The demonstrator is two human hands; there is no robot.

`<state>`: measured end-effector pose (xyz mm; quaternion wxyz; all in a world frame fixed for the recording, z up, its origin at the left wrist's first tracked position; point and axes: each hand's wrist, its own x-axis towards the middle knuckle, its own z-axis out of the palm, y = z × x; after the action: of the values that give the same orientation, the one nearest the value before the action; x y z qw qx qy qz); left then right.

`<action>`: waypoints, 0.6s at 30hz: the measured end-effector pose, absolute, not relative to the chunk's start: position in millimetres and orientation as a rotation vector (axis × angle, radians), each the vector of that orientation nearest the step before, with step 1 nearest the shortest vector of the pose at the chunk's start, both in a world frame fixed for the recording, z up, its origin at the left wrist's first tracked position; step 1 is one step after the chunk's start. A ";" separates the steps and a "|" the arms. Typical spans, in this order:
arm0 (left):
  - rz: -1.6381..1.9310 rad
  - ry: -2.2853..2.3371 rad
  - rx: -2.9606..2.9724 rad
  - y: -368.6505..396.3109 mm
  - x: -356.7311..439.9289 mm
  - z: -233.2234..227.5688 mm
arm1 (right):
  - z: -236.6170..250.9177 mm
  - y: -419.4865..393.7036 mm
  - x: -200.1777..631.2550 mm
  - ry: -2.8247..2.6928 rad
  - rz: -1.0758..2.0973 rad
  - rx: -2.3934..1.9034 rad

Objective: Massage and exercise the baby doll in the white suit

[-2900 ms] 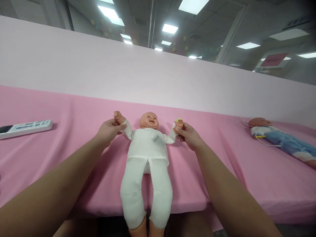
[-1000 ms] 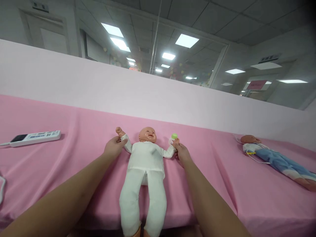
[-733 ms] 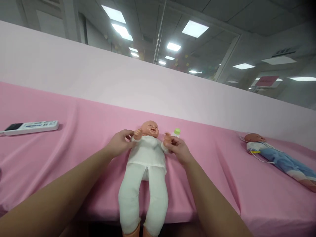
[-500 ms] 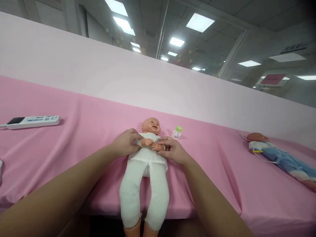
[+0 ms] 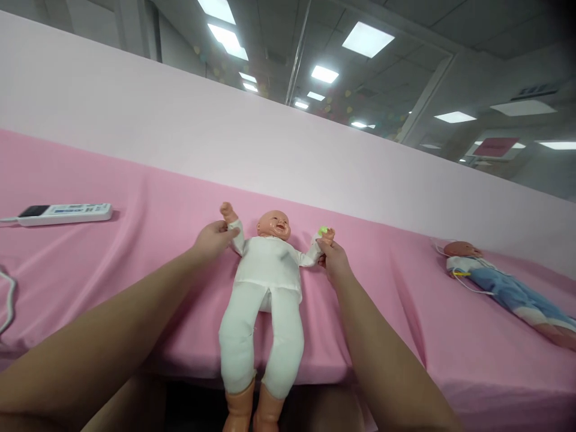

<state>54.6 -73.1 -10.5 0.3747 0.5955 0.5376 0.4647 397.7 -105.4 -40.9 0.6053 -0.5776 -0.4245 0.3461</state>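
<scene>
A baby doll with a white cloth body lies on its back, its feet over the near edge of the pink-covered table. My left hand is closed around the doll's arm on the left, just below its plastic hand. The arm on the right is pinched at the wrist by my right hand. Both doll arms are spread outward and bent up. Behind the arm on the right, a small bottle's green cap peeks out; the rest of the bottle is mostly hidden.
At the left lies a white handheld device with a dark screen and a cable. A white cord loops at the left edge. Another doll in blue clothes lies at the right. A pale wall panel rises behind the pink cloth.
Both my hands have moved apart, carrying the doll's arms from its chest out to the sides. The doll's arm now covers most of the small bottle.
</scene>
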 end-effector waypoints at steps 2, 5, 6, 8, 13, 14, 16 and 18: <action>1.201 1.326 1.288 -64.5 49.4 -12.8 | -45.2 -100.3 410.8 -0.862 0.774 -1.464; 1.166 1.306 1.075 -56.1 46.2 -15.1 | -51.4 -97.7 423.4 -0.824 0.787 -1.571; 1.152 1.303 1.047 -54.6 46.2 -15.4 | -53.1 -97.5 425.4 -0.830 0.801 -1.597; 1.133 1.311 1.034 -53.6 47.0 -15.4 | -55.3 -97.0 426.2 -0.850 0.822 -1.635; 1.166 1.270 1.215 -62.2 52.4 -12.4 | -47.8 -100.0 413.0 -0.915 0.834 -1.575; 1.187 1.230 1.301 -65.9 54.4 -11.5 | -43.7 -102.9 408.6 -0.948 0.840 -1.527; 1.189 1.142 1.484 -74.3 59.2 -9.3 | -33.9 -111.2 399.0 -1.054 0.865 -1.405; 1.138 1.096 1.666 -82.9 64.5 -6.8 | -24.4 -121.1 388.8 -1.183 0.876 -1.306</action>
<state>64.5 -82.9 -6.8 0.4104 0.6618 0.4351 0.4520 388.8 -121.1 -24.4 0.5537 -0.5528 -0.5004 0.3708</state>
